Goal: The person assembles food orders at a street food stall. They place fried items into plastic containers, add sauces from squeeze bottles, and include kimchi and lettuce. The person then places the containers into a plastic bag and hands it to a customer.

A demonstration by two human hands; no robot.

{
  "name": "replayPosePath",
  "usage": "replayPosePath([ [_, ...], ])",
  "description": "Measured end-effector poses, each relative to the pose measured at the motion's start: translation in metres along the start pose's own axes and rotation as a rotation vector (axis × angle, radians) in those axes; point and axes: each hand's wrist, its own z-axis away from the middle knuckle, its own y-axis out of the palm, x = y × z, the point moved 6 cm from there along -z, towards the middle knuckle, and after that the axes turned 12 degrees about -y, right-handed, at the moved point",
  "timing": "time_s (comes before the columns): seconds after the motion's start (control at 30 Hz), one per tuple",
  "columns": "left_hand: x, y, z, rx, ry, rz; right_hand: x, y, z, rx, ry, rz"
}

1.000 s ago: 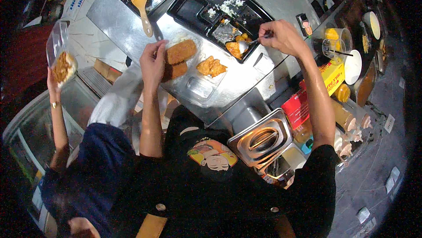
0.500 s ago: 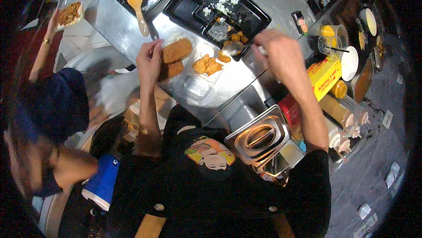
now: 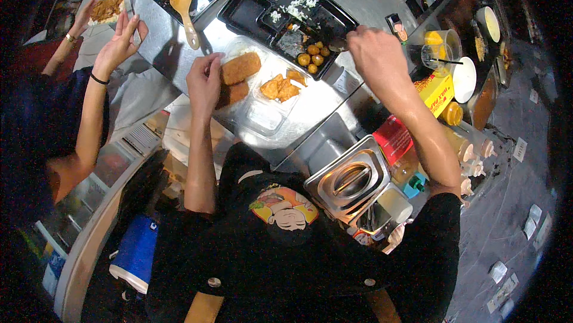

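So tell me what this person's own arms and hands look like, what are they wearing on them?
Both forearms are bare down to the hands. The left hand and the right hand wear no gloves, and no watch, bracelet or ring shows on either. The only clothing is a black short-sleeved top with a colourful cartoon print on the chest; its right sleeve ends above the elbow.

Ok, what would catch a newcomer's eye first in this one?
Probably the clear container of golden fried pieces on the steel counter, with the left hand at its edge. Just beyond, the right hand reaches over a black compartment tray scattered with rice and small round fried balls.
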Motion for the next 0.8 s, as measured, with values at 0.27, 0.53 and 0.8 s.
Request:
replayPosePath([
  [0.27, 0.002, 0.005, -0.001, 0.019, 0.028, 0.107, 0.012, 0.017, -0.016, -0.07, -0.125, -0.004],
  [0.53, -0.011, 0.004, 0.003, -0.013, 0.014, 0.051, -0.039, 0.05, -0.047, 0.208, -0.144, -0.349],
  [0.8, -0.005, 0.004, 0.0, -0.015, 0.042, 0.033, -0.06, 0.088, -0.014, -0.02, -0.109, -0.702],
])
